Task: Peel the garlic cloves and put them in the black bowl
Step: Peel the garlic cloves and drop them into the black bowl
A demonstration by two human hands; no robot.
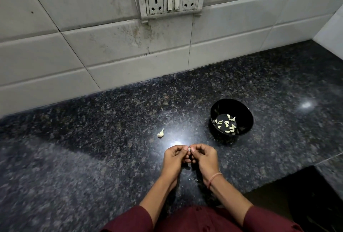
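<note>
Both grips pinched tight on one garlic clove [189, 149], left hand [175, 157] meeting right hand [205, 157]. Peeled cloves [227, 124] piled in black bowl [241, 109]; garlic piece [160, 133] loose on bench [92, 138]. No readable writing anywhere.

I look for words or numbers to read and I find none. The wall plug plate [171, 1] has no letters on it, and the black bowl [231, 117] has none.
</note>
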